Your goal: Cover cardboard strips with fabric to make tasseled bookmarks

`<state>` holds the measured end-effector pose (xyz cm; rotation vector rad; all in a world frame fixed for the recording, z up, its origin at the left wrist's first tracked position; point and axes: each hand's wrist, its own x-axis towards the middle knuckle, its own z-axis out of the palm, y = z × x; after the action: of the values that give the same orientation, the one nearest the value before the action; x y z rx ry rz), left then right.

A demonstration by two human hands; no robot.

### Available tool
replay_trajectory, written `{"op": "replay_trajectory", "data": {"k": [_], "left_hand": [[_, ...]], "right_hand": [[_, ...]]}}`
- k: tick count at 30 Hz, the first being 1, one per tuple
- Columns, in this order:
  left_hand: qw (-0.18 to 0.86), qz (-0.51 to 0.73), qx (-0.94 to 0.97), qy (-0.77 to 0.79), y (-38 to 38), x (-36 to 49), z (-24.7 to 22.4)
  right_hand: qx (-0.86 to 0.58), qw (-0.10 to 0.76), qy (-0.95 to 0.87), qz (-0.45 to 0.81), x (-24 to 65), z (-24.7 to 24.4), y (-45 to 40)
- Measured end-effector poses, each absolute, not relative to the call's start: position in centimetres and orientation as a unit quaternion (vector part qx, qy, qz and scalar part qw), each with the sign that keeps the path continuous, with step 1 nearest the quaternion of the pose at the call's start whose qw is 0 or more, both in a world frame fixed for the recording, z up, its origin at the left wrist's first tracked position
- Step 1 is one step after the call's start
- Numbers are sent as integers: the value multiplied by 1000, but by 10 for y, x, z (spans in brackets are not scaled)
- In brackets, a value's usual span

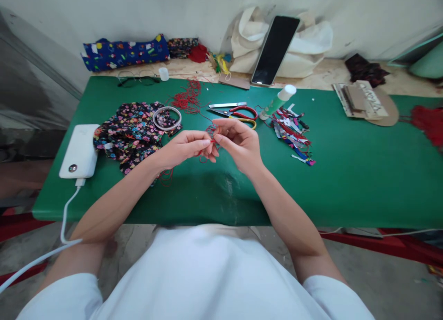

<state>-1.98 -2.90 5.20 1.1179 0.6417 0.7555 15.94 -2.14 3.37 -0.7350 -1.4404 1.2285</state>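
My left hand (192,147) and my right hand (238,142) meet above the green table, fingertips nearly touching. Both pinch a thin red cord (212,141), part of which is hidden by the fingers. Loose loops of the same cord hang below and behind the hands. Just beyond them lie scissors with red handles (238,111) and a second pair with yellow handles (249,122), partly covered. A tangled pile of red cord (187,97) rests behind my left hand. To the left is a floral black cloth (133,130) with a roll of tape (167,118) on it.
A white power bank (79,151) with a cable sits at the left. Right of my hands are a glue stick (278,102) and fabric scraps (292,135). A phone (275,50) leans against a cream bag (311,50) at the back. Cardboard pieces (367,103) lie farther right.
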Motion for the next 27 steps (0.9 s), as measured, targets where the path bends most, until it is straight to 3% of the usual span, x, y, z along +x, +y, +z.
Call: {"op": "replay_trajectory", "data": {"k": [10,27], "left_hand": [[705,347,527,324,-25,-25,49],[735,342,482,332,-24,-26,58]], "right_hand": [[-376,545,-570,487,163,37,-16],[-371,535,-554,518,163,38,-16]]}}
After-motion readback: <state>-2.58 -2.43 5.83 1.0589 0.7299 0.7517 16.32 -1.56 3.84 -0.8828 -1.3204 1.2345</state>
